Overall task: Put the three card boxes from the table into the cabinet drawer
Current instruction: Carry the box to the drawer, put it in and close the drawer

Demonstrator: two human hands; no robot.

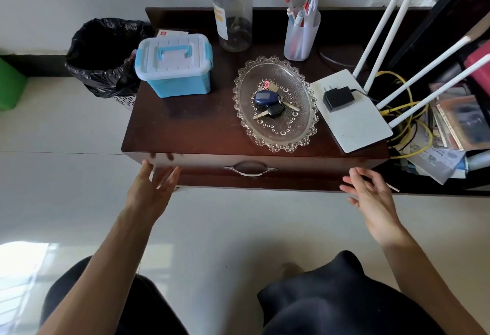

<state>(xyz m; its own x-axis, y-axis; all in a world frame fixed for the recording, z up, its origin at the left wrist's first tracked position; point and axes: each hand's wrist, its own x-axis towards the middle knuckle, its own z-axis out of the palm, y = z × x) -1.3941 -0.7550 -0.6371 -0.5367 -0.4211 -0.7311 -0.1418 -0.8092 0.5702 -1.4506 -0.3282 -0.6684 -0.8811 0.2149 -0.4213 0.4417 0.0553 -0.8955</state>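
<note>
The drawer (252, 170) is closed, flush with the front of the dark cabinet (191, 128), and its metal handle (250, 171) is free. The left hand (153, 189) is wide, fingers spread, holding nothing, with the fingertips at the left end of the drawer front. The right hand (371, 191) is also wide and empty, near the right end of the drawer front. No card boxes can be seen on the top; if they are inside the drawer I cannot tell. On the top stand a blue box (173, 65), a jar (233, 14), a pen cup (301, 35), a glass dish (275, 104) with keys (267, 102) and a router (350, 112)
</note>
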